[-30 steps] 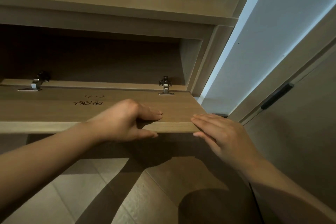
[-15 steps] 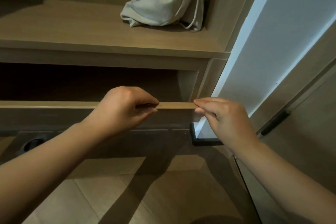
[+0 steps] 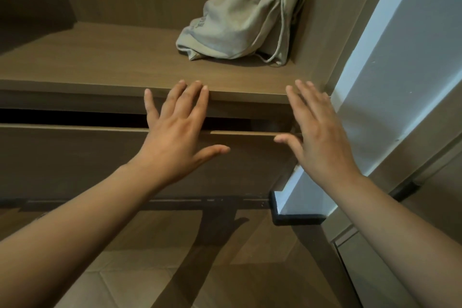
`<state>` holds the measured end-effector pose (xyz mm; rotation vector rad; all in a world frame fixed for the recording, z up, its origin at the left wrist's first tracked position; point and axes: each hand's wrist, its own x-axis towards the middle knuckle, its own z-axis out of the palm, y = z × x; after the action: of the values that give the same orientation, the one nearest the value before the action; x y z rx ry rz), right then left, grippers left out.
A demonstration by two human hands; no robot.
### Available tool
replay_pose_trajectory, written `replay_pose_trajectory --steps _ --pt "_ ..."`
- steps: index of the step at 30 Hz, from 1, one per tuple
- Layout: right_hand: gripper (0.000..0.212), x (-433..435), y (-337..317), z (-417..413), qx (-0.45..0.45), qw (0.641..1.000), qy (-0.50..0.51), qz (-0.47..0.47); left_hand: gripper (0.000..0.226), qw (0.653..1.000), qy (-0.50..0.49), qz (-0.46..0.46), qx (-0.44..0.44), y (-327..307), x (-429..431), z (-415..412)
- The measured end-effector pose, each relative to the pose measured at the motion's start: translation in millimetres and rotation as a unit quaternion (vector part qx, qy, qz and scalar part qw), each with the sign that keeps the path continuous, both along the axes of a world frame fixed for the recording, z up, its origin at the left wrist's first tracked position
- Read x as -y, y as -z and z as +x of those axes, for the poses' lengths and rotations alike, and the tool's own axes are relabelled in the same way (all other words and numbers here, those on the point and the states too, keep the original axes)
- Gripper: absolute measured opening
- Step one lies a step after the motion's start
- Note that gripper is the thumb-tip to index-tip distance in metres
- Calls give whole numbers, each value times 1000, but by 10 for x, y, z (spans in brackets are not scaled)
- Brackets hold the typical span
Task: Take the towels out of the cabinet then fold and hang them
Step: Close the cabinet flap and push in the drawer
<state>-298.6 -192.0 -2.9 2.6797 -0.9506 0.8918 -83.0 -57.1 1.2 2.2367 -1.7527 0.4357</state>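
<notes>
A: Nearest items, with counts?
B: Two bare forearms, one from each lower corner. Beneath them is the floor: smooth pale tiles with straight joints, and arm shadows lying across them.

A: Hands?
B: Two. On the left hand the fingers are straight and spread, the thumb is out to the side, and nothing is held. The right hand is likewise flat and splayed, holding nothing. Both lie before the front of the cabinet. Whether the palms touch the wood cannot be told.

A: Directly behind them?
B: One flap door, a flat rectangular panel of matt brown wood grain with a thin pale top edge. It stands nearly upright. The left palm covers a stretch of that edge, and the right thumb lies at it near the right end. One dark slot runs between the door and the board above.

A: Location of the towels?
B: The slot is black inside, so its contents cannot be made out.

A: Farther back?
B: One shelf in the same wood grain, with a thick square front edge. The fingertips of both hands reach level with it. At its back right corner is one cloth bag: grey-green, soft, creased, gathered at the neck and leaning on the side panel. One pale cord hangs from the neck down to the shelf.

A: Right of the cabinet?
B: One smooth white wall, with one black skirting block at its foot.
</notes>
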Motion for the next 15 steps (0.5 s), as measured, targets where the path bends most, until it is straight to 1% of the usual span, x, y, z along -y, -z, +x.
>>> replay_pose_trajectory --steps 3,5,9,12,15 --pt "88 103 -55 59 -11 1000 13 -3 100 1000 -1 -17 10 -38 42 52" --pt "87 167 -68 99 -14 1000 18 -3 95 1000 -1 -24 6 -64 75 63" --pt "73 270 -27 168 -7 1000 10 -9 84 999 -4 -51 -5 -63 127 55" --pt "65 308 -3 198 37 999 7 -4 79 998 -8 -59 1 -62 138 73" --pt "61 318 9 227 63 998 11 -11 75 997 -5 -71 2 -62 148 100"
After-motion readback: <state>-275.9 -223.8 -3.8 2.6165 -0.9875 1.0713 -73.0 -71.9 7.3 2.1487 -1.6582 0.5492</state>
